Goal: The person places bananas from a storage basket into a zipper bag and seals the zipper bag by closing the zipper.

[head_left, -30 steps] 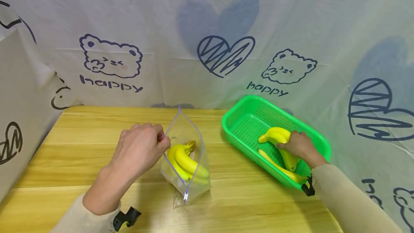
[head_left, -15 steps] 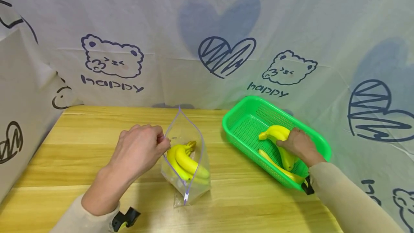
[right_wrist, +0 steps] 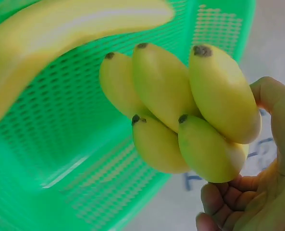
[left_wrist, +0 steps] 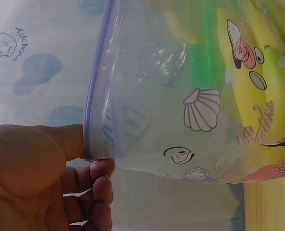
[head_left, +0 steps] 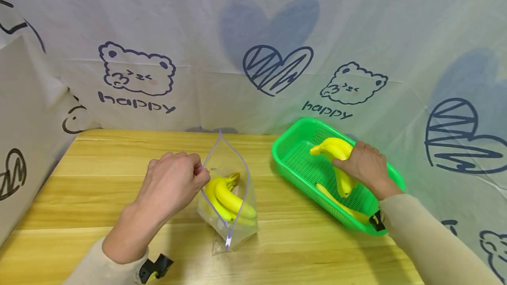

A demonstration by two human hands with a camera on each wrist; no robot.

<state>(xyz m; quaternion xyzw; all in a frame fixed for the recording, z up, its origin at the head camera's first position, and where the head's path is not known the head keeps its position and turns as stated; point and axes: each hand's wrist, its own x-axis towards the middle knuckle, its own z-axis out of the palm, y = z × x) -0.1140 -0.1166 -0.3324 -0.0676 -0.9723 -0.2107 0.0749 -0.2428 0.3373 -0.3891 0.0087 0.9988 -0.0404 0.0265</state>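
My left hand (head_left: 174, 184) pinches the purple-edged rim of a clear zip bag (head_left: 247, 197), which stands with its mouth spread. Inside lies a bunch of bananas (head_left: 225, 197). In the left wrist view the thumb and fingers meet on the edge of the printed bag (left_wrist: 152, 96). My right hand (head_left: 364, 168) grips another bunch of bananas (head_left: 336, 153) over the green basket (head_left: 295, 179). The right wrist view shows this bunch (right_wrist: 180, 106) between thumb and fingers, its dark tips toward the camera. A single banana (head_left: 340, 206) lies in the basket below.
The wooden table (head_left: 107, 157) carries the bag near its middle and the basket at its right. A white cloth (head_left: 206, 34) with hearts and bear drawings hangs behind the table and along its sides. A black wrist mount (head_left: 154, 268) sits at the left cuff.
My right hand has raised its bunch of bananas off the basket's floor and slightly away from me. The left hand and the bag have stayed in place.
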